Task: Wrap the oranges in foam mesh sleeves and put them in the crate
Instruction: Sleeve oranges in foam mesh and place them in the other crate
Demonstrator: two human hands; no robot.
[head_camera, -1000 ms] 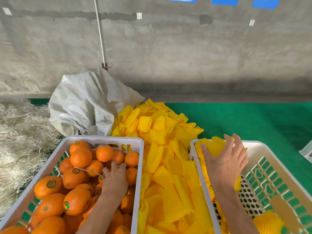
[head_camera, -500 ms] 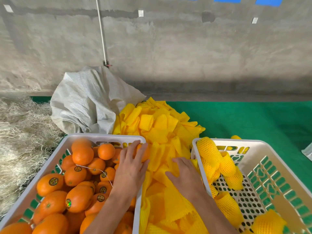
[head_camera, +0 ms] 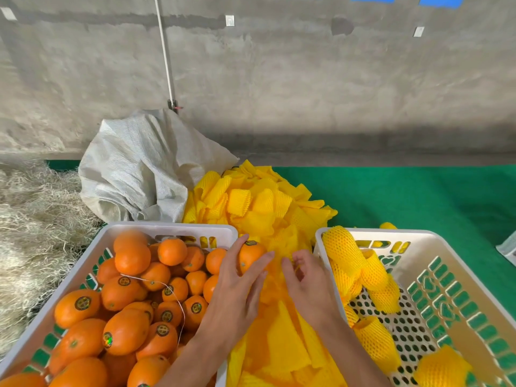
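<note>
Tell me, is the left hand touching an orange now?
Touching. The head view shows the left hand with its fingers curled around an orange above the crate rim.

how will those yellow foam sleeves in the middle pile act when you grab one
The foam sleeves are probably floppy and light: they lie crumpled and bent in a loose heap. One would likely stretch easily, since sleeves in the right crate hug the oranges.

You see bright orange oranges (head_camera: 131, 258) with little round dark stickers. The foam sleeves (head_camera: 251, 208) are yellow with a net pattern. Both crates (head_camera: 418, 238) are white with holes. The mat (head_camera: 418, 196) is green, the sack (head_camera: 134, 169) pale grey.
</note>
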